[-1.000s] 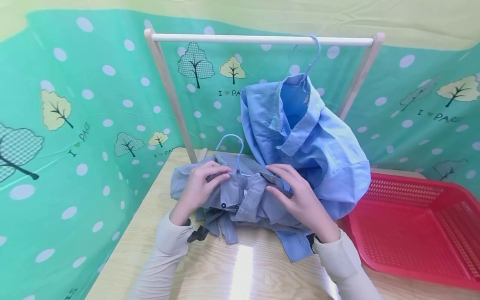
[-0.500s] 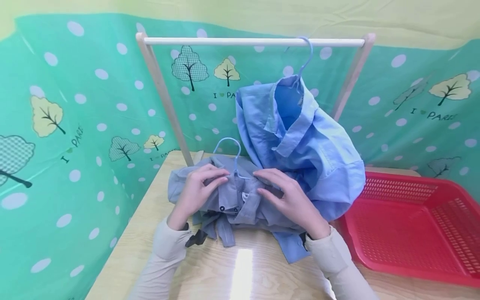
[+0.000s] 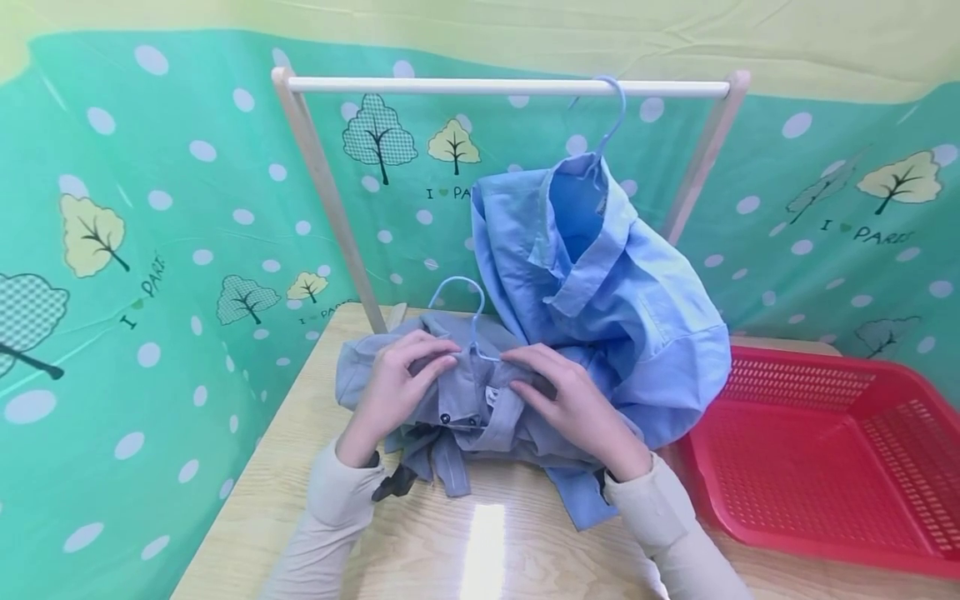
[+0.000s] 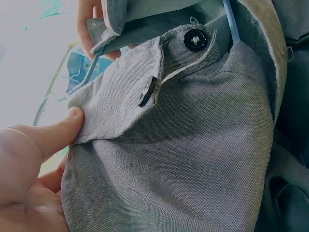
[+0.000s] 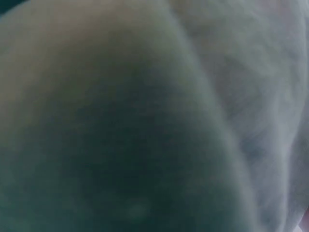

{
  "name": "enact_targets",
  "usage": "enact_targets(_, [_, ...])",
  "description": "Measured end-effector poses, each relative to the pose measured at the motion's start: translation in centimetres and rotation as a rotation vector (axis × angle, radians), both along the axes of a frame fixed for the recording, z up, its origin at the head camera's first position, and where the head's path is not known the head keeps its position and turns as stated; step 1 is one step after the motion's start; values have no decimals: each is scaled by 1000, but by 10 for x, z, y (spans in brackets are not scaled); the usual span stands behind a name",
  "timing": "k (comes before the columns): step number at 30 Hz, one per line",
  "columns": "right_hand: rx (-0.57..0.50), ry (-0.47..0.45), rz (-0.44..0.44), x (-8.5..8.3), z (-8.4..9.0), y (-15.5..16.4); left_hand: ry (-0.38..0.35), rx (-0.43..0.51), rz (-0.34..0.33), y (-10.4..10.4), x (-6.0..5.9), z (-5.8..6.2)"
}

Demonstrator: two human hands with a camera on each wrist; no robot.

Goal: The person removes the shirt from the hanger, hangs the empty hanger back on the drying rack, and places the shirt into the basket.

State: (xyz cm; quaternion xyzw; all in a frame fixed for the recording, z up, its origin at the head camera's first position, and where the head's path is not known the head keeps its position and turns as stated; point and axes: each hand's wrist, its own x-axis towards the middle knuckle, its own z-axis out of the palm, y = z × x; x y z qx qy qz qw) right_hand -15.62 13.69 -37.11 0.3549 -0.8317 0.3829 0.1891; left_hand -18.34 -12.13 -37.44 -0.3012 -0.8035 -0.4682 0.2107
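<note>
- Pinch state, left: my left hand (image 3: 397, 379) holds the gray shirt (image 3: 457, 392) by a fold, thumb on the outer face, just beside the hanger (image 3: 459, 278).
- Pinch state, right: my right hand (image 3: 562, 396) grasps the same shirt's collar on the opposite side of the hook. Contact between these fingertips and the hanger cannot be confirmed.
- Change: within the last second, my right hand has shifted inward, nearer the hook; my left has kept its place beside it.
- Meaning (judgement): I now control the collar close to the hook from both sides, so the cloth should be easier to settle around the hanger.
- Location: the gray shirt lies bunched toward the far left corner of the table (image 3: 420, 550), the hook standing above its collar.
- Surroundings: the blue shirt (image 3: 630, 292) hangs from the rack (image 3: 495, 86); the red basket (image 3: 825, 546) sits farther right.
</note>
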Motion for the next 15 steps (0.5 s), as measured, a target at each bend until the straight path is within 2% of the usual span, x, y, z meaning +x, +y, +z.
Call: enact_targets(15, [17,-33,-38,8,-5,14,-33,54,-7,-9,-1,3])
